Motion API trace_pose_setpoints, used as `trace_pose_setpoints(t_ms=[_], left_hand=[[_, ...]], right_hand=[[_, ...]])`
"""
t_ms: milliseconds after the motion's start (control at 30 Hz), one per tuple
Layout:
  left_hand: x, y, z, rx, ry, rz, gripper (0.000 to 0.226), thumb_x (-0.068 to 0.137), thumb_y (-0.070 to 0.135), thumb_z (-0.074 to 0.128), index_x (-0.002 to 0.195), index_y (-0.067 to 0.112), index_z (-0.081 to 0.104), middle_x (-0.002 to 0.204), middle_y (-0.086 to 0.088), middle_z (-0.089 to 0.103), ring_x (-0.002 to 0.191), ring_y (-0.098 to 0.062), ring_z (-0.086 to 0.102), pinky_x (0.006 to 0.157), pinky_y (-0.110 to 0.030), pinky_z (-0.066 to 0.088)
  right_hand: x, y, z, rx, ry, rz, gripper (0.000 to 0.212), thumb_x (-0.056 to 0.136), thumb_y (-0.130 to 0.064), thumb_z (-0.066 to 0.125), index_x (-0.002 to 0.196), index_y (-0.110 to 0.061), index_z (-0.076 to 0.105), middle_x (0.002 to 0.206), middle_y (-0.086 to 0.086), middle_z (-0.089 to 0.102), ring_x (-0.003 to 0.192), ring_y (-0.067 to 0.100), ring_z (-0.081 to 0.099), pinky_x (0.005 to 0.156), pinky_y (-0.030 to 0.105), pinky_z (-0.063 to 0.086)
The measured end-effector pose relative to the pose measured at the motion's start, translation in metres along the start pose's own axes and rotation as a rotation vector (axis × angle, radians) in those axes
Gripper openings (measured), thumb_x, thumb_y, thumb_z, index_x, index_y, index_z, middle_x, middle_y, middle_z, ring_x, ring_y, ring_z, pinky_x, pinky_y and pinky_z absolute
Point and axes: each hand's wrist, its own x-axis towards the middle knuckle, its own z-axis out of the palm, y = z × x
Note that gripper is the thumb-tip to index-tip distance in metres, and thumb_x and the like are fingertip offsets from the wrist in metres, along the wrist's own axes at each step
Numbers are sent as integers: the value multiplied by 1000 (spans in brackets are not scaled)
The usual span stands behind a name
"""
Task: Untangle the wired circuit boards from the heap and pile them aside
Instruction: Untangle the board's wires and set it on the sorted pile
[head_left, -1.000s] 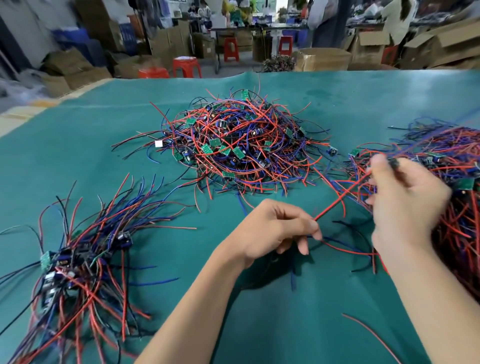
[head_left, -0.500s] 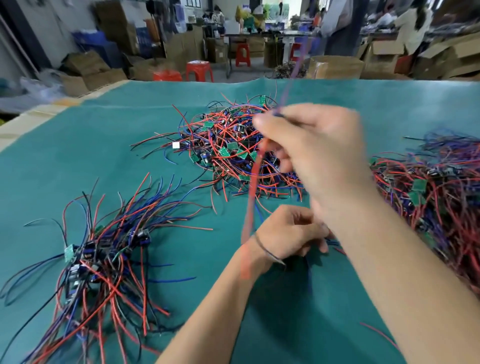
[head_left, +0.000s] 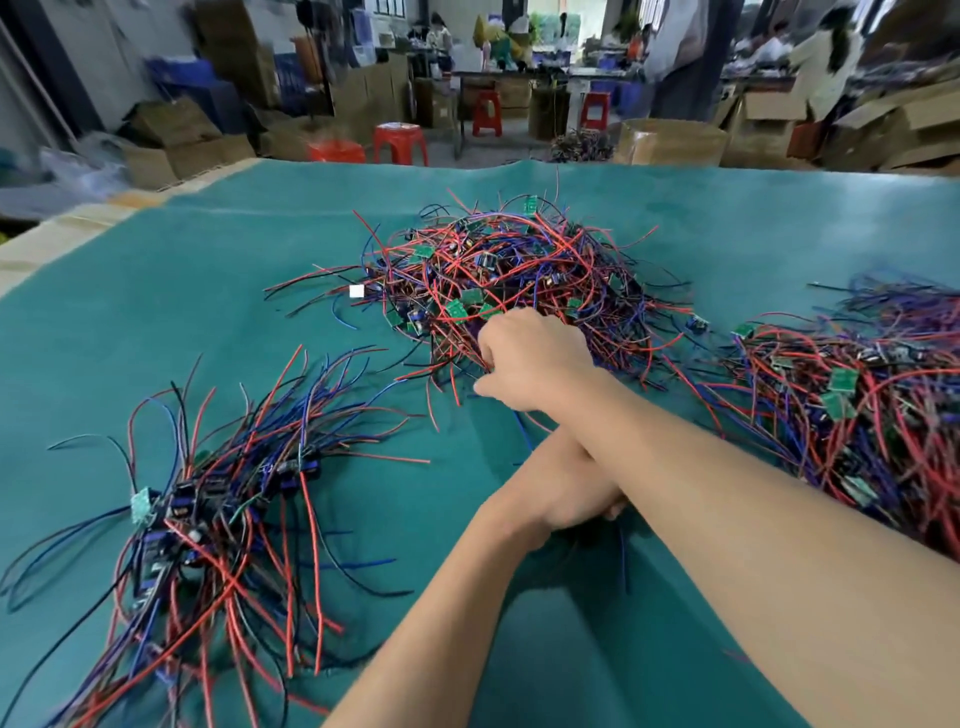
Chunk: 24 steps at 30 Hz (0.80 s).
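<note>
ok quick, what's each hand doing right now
Left hand: mostly hidden under the right forearm, cannot tell.
Right hand: curled, gripping wires in the middle heap.

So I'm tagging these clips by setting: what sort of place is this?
Most likely a small electronics assembly workshop: heaps of wired circuit boards on a green-covered table, with stacked cardboard boxes and red plastic stools behind.

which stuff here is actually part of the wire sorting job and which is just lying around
Part of the job:
- middle heap of tangled boards, right hand reaching into its near edge
- left hand, mostly hidden under the right forearm
- sorted pile at left
- right heap

Just lying about:
- red stools
- cardboard boxes
- green cloth
</note>
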Motion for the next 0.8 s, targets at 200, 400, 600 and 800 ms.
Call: trace_pose_setpoints(t_ms=[200, 400, 600, 800], left_hand=[[-2, 3, -4, -150, -89, 52, 39, 87, -9, 48, 61, 19, 56, 49, 8, 56, 39, -3, 38, 40, -12, 31], [2, 2, -4, -153, -111, 3, 14, 93, 2, 56, 88, 8, 67, 70, -9, 64, 42, -10, 42, 40, -15, 29], [4, 3, -3, -178, -84, -10, 14, 93, -3, 54, 100, 6, 63, 75, -12, 64, 44, -9, 45, 37, -15, 29], [7, 1, -4, -343, -28, -29, 14, 102, 9, 47, 99, 6, 61, 77, -10, 67, 49, -12, 52, 38, -17, 30]], right_hand=[[-5, 20, -9, 365, 123, 118, 26, 87, -38, 77, 66, -29, 65, 102, 12, 72, 97, 32, 64, 86, 38, 55], [-37, 56, -47, 491, 363, 136, 12, 82, -29, 76, 71, -22, 77, 70, -2, 73, 81, 25, 70, 75, 32, 54], [-59, 79, -96, 1093, 420, 261, 14, 77, -12, 73, 63, -8, 71, 51, 4, 65, 36, 10, 46, 37, 17, 31], [-86, 100, -88, 1438, 190, 377, 21, 94, -19, 62, 76, -11, 68, 52, 3, 62, 35, 8, 41, 34, 17, 31]])
